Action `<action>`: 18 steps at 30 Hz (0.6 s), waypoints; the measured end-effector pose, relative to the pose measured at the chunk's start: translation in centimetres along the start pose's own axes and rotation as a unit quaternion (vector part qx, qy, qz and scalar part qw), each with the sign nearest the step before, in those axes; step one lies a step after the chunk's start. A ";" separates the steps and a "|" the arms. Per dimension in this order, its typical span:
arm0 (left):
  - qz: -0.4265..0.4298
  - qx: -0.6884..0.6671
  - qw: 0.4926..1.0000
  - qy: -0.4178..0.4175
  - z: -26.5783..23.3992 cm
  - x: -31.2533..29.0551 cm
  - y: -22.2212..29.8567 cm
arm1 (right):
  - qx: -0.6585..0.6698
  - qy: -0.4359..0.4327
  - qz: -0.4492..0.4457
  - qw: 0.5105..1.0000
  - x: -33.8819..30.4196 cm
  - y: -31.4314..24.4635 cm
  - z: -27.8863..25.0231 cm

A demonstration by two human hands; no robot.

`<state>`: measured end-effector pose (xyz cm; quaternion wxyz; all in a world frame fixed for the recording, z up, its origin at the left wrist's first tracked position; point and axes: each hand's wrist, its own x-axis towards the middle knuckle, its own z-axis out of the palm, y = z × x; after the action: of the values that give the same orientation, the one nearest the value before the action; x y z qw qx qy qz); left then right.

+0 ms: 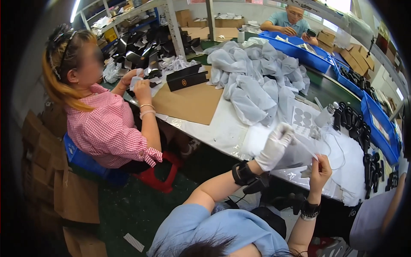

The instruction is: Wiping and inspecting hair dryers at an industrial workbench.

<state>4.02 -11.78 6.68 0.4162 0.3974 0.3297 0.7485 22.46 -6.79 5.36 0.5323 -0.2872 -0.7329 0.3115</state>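
Note:
My left hand (276,146), in a white glove, is closed on one side of a thin, translucent white bag (296,156). With bare fingers pinched together, my right hand (320,170) grips the bag's edge on the other side. The bag is stretched between both hands above the near edge of the table; whether anything is inside I cannot tell. Just beyond my hands lies a sheet of round grey stickers (302,116), beside a clear bottle (326,115). A stack of flat white bags (350,160) spreads to the right of my right hand.
Wrapped white bundles (252,88) are heaped on the table. Black handled items (367,132) line the right side near blue bins (379,122). At left, a co-worker in checked clothing (107,124) sits by a black box (186,78); another person (289,23) works at the back.

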 end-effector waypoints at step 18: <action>-0.084 0.252 0.908 -0.323 -0.7 -2.8 -5.0 | 0.310 0.039 0.043 0.949 1.3 -1.5 0.5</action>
<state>6.16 -12.18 1.37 0.4475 0.6800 0.3866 0.4335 21.50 -6.83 7.12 0.6091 -0.1516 -0.5658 0.5347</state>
